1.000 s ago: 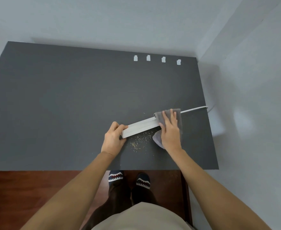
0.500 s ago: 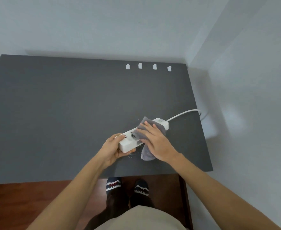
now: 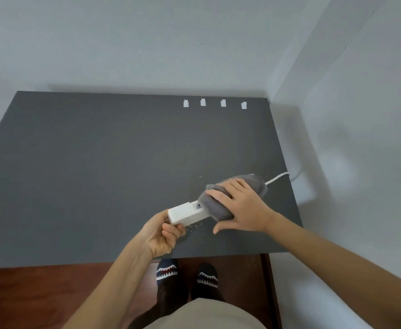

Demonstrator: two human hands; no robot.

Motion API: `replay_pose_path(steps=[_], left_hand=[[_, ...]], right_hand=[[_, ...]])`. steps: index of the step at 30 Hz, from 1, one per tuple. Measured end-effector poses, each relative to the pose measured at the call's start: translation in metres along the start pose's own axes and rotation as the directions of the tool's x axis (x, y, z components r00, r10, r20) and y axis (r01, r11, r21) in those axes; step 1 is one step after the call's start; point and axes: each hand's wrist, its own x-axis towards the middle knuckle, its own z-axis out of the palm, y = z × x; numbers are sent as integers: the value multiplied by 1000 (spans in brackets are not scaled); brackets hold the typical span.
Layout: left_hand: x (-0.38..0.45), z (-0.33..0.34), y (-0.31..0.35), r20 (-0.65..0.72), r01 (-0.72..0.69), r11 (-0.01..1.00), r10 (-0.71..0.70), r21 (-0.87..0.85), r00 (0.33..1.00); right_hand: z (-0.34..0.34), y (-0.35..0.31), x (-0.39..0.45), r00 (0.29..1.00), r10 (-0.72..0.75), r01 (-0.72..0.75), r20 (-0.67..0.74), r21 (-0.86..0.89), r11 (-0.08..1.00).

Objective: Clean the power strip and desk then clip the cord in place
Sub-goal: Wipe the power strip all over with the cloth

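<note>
1. Left hand [image 3: 160, 236] gripped the near left end of the white power strip [image 3: 187, 213], fingers curled under it and thumb along its end, holding it lifted off the dark grey desk [image 3: 99, 174].
2. The power strip ran diagonally up and to the right from that hand, with its plain underside and a small printed label facing the camera.
3. Below the power strip, pale crumbs [image 3: 195, 226] lay scattered on the desk, and a few more specks lay above it.
4. To the right, a grey cloth [image 3: 220, 205] was draped over the far half of the power strip, hiding that end.
5. The right hand [image 3: 242, 205] pressed flat on the cloth, fingers spread across it and thumb held out toward the desk's near edge.
6. Right of the cloth, the white cord [image 3: 277, 178] left the power strip and ran off the desk's right edge.
7. Well beyond the power strip, four small white clips [image 3: 223, 103] sat in a row along the desk's far edge.
8. Below the desk's near edge, two shark-patterned slippers [image 3: 167, 270] stood on a reddish wooden floor [image 3: 40, 293].
</note>
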Motion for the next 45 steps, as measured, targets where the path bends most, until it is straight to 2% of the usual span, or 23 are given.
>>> replay_pose_path(steps=[2, 4, 6, 7, 8, 10, 11, 13, 15, 16, 18, 19, 22, 23, 24, 26, 27, 28, 31, 34, 37, 41, 45], left_hand=[[-3, -1, -3, 65, 56, 998, -56, -11, 996], [-8, 3, -7, 21, 50, 996, -52, 73, 998], [-16, 10, -10, -79, -86, 918, 126, 387, 989], [-19, 14, -13, -86, -181, 800, 278, 572, 957], [-20, 19, -16, -33, -290, 642, 442, 710, 897], [-19, 28, -23, 151, -490, 357, 666, 796, 731], [-15, 30, -25, 199, -549, 253, 747, 797, 634], [-11, 33, -25, 173, -569, 143, 869, 810, 464], [-10, 33, -25, 112, -561, 132, 919, 817, 379], [-9, 33, -24, 78, -560, 151, 929, 814, 363], [-3, 39, -26, -17, -575, 241, 930, 782, 367], [1, 43, -28, -55, -589, 288, 923, 755, 380], [8, 47, -30, -76, -608, 327, 913, 723, 400], [6, 45, -27, -80, -616, 325, 917, 717, 392], [1, 42, -23, -96, -631, 332, 921, 701, 378], [-9, 34, -14, -140, -670, 362, 921, 648, 362], [-12, 32, -10, -149, -684, 372, 919, 627, 364], [-13, 31, -7, -146, -691, 374, 919, 619, 366], [-17, 30, 0, -116, -692, 359, 921, 627, 373], [-30, 25, 19, -32, -685, 273, 939, 676, 343], [-45, 11, 34, -8, -674, 220, 953, 705, 302], [-47, -4, 34, -54, -657, 261, 946, 707, 318], [-37, 20, 32, 48, -660, 213, 934, 721, 354]], right_hand=[[-3, 3, 17, 996, -55, 59, 74, -54, 997], [-5, 7, 31, 983, -101, 107, 156, -33, 994], [-11, 12, 38, 962, -115, 106, 246, 52, 993], [-16, 16, 39, 954, -76, 49, 289, 100, 994], [-21, 20, 40, 949, -23, -21, 316, 136, 991], [-30, 21, 45, 936, 69, -148, 345, 207, 967], [-32, 16, 49, 931, 92, -189, 352, 252, 949], [-32, 3, 55, 936, 88, -198, 340, 304, 932], [-30, -1, 53, 956, 146, -215, 255, 270, 939], [-29, 0, 52, 953, 245, -282, 178, 227, 932], [-20, -14, 54, 862, 507, -497, -8, 184, 848], [-15, -28, 58, 829, 552, -534, -86, 172, 828], [-3, -57, 59, 936, 329, -319, -127, 96, 943], [-8, -46, 51, 930, 340, -323, -138, 129, 937], [-12, -27, 41, 878, 457, -429, -144, 186, 884], [-23, 9, 20, 638, 763, -705, -101, 322, 632], [-25, 18, 13, 565, 824, -765, -42, 347, 542], [-25, 21, 13, 557, 830, -769, -29, 359, 528], [-32, 10, 25, 640, 759, -678, -122, 374, 632], [-35, 30, 5, 775, 630, -602, -48, 243, 760], [-31, 76, -40, 735, 676, -673, 49, 175, 719], [-44, 100, -49, 601, 791, -772, 119, 345, 534], [-51, 39, 23, 716, 659, -694, 229, 331, 639]])
